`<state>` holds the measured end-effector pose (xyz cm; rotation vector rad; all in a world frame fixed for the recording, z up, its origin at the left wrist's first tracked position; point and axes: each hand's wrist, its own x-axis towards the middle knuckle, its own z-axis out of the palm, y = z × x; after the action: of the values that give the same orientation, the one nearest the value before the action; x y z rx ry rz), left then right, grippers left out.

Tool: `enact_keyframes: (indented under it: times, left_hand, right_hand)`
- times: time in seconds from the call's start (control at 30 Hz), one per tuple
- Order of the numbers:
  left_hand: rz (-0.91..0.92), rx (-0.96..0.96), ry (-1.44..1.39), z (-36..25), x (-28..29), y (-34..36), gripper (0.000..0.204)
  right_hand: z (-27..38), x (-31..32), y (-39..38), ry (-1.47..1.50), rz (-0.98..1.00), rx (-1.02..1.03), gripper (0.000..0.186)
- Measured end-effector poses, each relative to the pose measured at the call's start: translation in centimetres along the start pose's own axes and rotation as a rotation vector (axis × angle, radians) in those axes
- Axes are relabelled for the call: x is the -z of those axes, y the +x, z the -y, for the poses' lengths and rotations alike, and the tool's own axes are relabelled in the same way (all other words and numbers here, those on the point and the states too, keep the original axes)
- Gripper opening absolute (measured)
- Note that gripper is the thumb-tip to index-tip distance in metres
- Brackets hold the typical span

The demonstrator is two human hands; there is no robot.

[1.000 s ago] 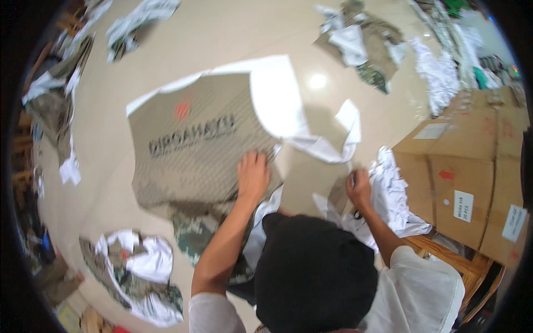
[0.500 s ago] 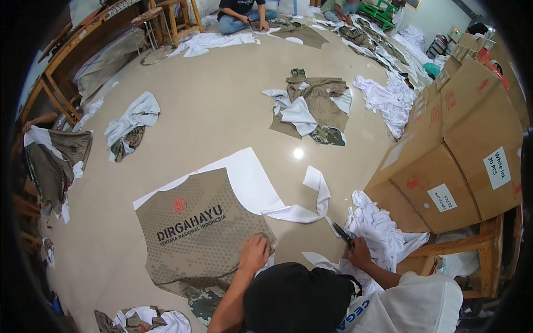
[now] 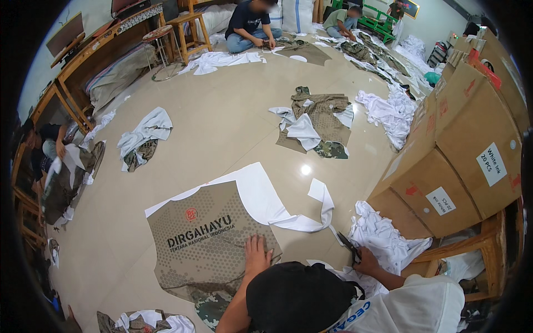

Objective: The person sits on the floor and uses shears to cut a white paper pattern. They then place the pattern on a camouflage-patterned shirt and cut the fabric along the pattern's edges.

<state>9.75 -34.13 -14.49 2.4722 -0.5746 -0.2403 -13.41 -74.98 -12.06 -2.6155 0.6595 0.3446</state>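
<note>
The printed fabric panel [image 3: 208, 238] lies flat on the floor at lower centre, its white margin [image 3: 261, 194] partly cut loose into a curling strip. Your left hand [image 3: 257, 256] presses it with fingers spread, while your right hand [image 3: 366, 261] grips the scissors [image 3: 347, 243]. The panel's left and lower edges look untrimmed.

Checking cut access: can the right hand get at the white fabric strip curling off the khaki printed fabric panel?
Probably yes: the right hand, holding black scissors, sits beside the white fabric strip, nothing between them. The left hand presses the khaki printed fabric panel.

Black cap [image 3: 297, 297], white short-sleeved shirt [image 3: 411, 305] with blue lettering, bare forearms
</note>
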Motion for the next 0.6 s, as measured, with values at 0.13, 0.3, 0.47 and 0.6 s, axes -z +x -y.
enact_keyframes:
  times: [0.13,0.3,0.47,0.6]
  left_hand:
    - [0.098,0.114,0.004,0.5,-1.0,0.0,0.082]
    - [0.125,0.088,0.026,1.4,-1.6,-0.4,0.085]
    - [0.09,0.107,0.037,1.3,-0.6,-0.3,0.088]
    - [0.09,0.11,0.04,1.3,-2.0,-0.2,0.092]
  right_hand:
    - [-2.1,-0.8,-0.4,-0.04,-0.039,0.02,0.058]
    - [-3.6,-1.3,0.4,0.002,-0.006,-0.061,0.061]
    - [-2.6,2.2,2.6,0.413,0.243,-0.261,0.061]
    - [-3.1,5.2,3.0,1.008,0.656,-0.53,0.028]
